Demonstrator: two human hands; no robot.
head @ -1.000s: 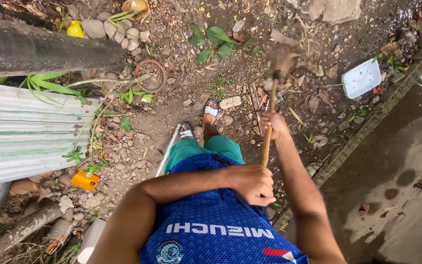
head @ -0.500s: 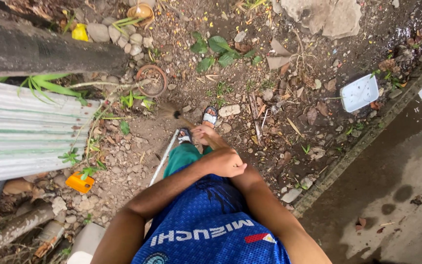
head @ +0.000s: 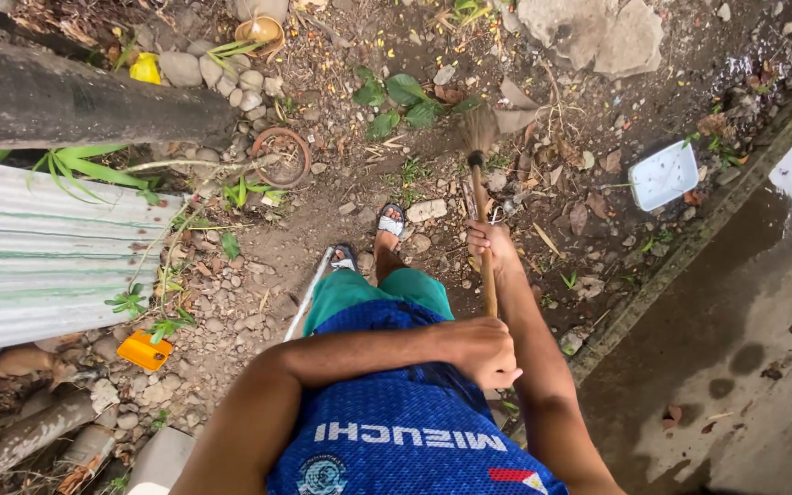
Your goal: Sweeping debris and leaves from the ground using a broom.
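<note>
Right hand (head: pixel 490 243) closed round the thin wooden broom handle (head: pixel 484 240), partway down; left hand (head: pixel 483 352) closed on its top end, at the waist. The brush head (head: pixel 478 128) (blurred) is over dirt ground (head: pixel 323 229) with dry leaves, near a white square plastic tray (head: pixel 663 175).

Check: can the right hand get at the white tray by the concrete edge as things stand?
Probably not directly: the right hand grips the broom, and the white tray lies well beyond it across leaf litter.
</note>
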